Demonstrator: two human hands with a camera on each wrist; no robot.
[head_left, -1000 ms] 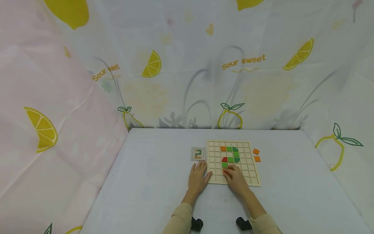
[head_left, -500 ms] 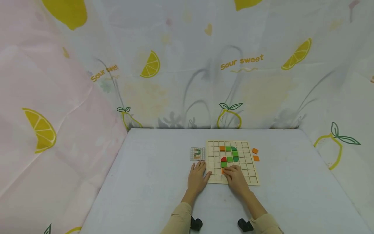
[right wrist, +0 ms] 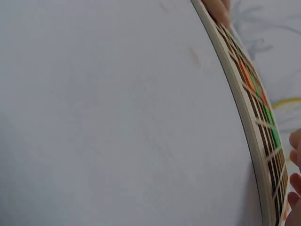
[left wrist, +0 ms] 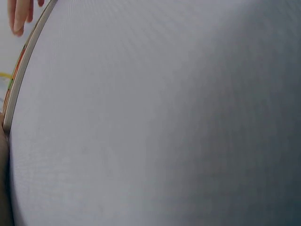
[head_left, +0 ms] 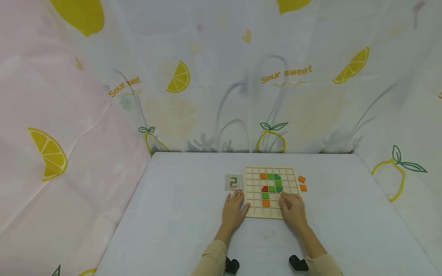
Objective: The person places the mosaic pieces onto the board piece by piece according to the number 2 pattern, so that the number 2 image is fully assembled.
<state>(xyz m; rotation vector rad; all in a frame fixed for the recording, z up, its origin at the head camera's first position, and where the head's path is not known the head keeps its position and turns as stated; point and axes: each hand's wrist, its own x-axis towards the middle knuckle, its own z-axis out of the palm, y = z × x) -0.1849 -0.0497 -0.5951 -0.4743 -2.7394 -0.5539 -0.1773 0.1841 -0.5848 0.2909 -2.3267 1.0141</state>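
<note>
My left hand [head_left: 233, 209] rests with spread fingers at the left edge of a wooden grid board [head_left: 253, 210], its thumb touching the rim. Over the board's lower right, my right hand [head_left: 292, 211] hovers with loosely bent fingers; nothing shows between them, and in the left wrist view its fingers [left wrist: 19, 19] hang above the board. Coloured tiles sit in the grid: an orange tile [head_left: 266, 203] at the bottom, a green tile [head_left: 265, 195] above it, then a red rounded tile [head_left: 264, 189] and several green ones. At the top left of the pattern is another orange tile [head_left: 263, 176].
Two loose orange tiles [head_left: 303, 188] lie right of the board. A small gridded pattern card [head_left: 233, 182] lies left of it, just beyond my left fingertips. A white table [head_left: 179, 214] bears everything, with a lemon-print cloth [head_left: 214, 96] behind. Black wrist devices [head_left: 299, 263] show near both sleeves.
My right hand has let go of the lower orange tile, which now lies in its grid cell, and has moved right across the board. The left hand has stayed in place.
</note>
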